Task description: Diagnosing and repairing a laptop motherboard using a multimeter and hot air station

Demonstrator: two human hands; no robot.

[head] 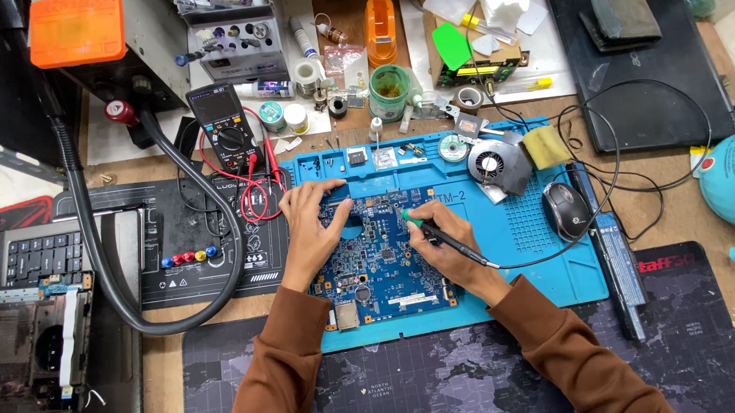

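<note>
Pinching a thin black soldering pen (pixel 441 234) in the right hand (pixel 447 248), tip down on the blue circuit board (pixel 379 261). Pressing the board's top edge with spread left hand (pixel 309 231), on the blue mat (pixel 531 239).

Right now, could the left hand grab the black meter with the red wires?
Probably yes. The left hand rests on the circuit board, empty, and the meter lies uncovered up-left, with only loose red leads between.

A blue circuit board (pixel 379 257) is lying on a lighter blue silicone mat (pixel 549 255). A black desk pad (pixel 446 380) is showing a pale world-map pattern, and red test leads (pixel 250 167) are trailing from a black multimeter (pixel 226 126).
</note>
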